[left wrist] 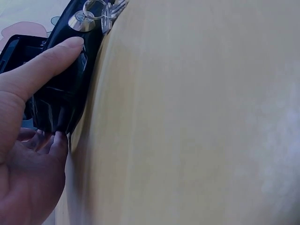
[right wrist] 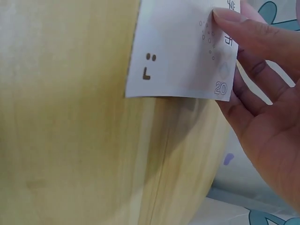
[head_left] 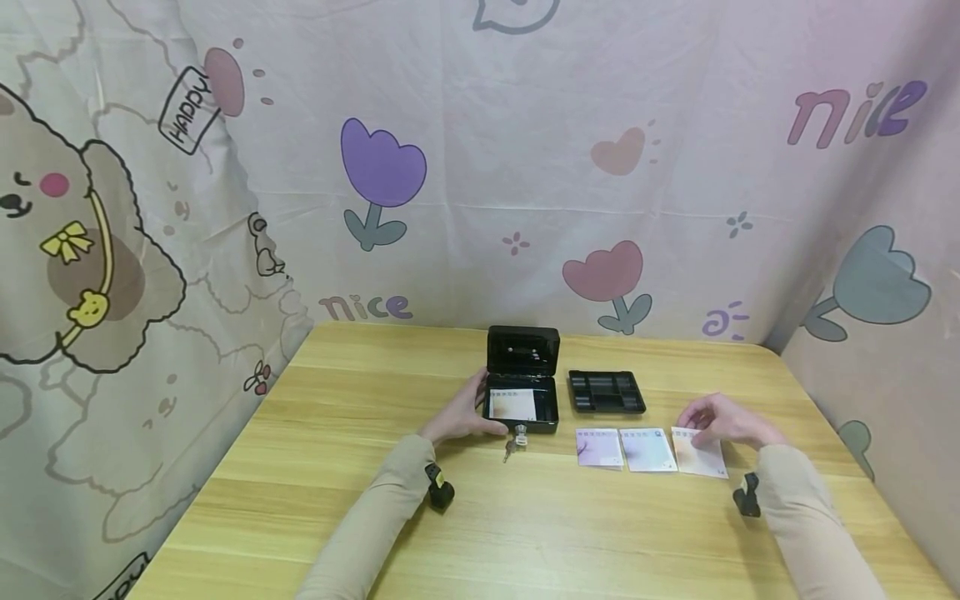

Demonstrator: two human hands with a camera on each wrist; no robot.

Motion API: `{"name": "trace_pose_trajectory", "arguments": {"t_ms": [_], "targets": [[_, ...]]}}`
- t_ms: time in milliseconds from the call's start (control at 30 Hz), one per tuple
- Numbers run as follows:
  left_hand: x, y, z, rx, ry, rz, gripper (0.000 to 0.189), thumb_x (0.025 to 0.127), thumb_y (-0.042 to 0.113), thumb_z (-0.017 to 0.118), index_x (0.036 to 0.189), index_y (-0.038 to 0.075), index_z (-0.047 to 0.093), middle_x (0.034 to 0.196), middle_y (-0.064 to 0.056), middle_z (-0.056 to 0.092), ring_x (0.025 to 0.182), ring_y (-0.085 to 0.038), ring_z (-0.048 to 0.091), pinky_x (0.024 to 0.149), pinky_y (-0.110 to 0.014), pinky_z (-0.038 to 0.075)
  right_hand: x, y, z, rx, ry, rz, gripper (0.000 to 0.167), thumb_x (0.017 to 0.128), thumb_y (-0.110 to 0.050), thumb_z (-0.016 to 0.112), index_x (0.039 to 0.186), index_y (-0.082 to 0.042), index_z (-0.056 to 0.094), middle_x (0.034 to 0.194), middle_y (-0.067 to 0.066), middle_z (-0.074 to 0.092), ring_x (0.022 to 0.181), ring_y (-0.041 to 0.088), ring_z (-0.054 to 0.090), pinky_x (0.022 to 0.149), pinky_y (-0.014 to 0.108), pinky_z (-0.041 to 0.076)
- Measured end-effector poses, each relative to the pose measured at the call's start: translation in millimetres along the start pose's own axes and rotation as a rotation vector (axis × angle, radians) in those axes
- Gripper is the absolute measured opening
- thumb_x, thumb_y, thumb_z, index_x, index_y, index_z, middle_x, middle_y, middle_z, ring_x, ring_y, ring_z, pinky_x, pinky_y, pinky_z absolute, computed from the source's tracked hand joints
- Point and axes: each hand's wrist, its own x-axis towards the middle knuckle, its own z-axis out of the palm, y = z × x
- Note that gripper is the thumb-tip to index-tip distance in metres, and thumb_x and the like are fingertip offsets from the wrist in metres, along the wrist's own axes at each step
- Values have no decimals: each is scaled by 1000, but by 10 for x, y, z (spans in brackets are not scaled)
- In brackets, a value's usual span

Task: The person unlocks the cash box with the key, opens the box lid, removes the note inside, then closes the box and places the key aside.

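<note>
A black cash box (head_left: 548, 408) stands on the table with its lid (head_left: 522, 354) raised and a pale paper note (head_left: 512, 406) inside. My left hand (head_left: 463, 417) grips its front left corner. In the left wrist view the thumb (left wrist: 51, 61) lies along the box front below the lock (left wrist: 80, 22), while the fingers are at the side. Keys (left wrist: 108, 16) hang from the lock on a ring. My right hand (head_left: 723, 419) pinches the upper edge of an orange-tinted paper note (head_left: 702, 461). This note is printed with "20" in the right wrist view, where its near edge stands off the table.
Left of the orange note lie a blue-tinted note (head_left: 647, 452) and a purple-tinted note (head_left: 597, 447), side by side. Behind them sits a black compartment tray (head_left: 606, 410). A printed cloth (head_left: 480, 183) hangs behind the wooden table (head_left: 540, 533).
</note>
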Motion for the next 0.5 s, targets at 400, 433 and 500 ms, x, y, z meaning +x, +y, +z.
{"name": "trace_pose_trajectory", "arguments": {"t_ms": [400,433,500], "targets": [[-2,-4,-4,3,-2,-5,122,76,12,88,161,-1,1,168,-25,5,154,-44,21,128,-49,24,26,-1,74,-36,0,-14,28,72,7,74,99,8,69,89,12,69,78,12,58,67,19,49],[-2,-4,-3,5,2,-5,121,76,12,88,161,-1,2,168,-25,6,153,-44,22,128,-50,24,25,-3,78,-41,2,-13,27,72,7,74,99,8,69,89,11,69,77,12,58,67,19,49],[-5,-3,0,5,4,-6,121,76,11,88,161,-1,2,168,-25,6,153,-45,22,127,-50,25,26,-4,80,-45,4,-9,27,71,7,74,98,7,69,89,11,69,77,12,58,67,19,49]]}}
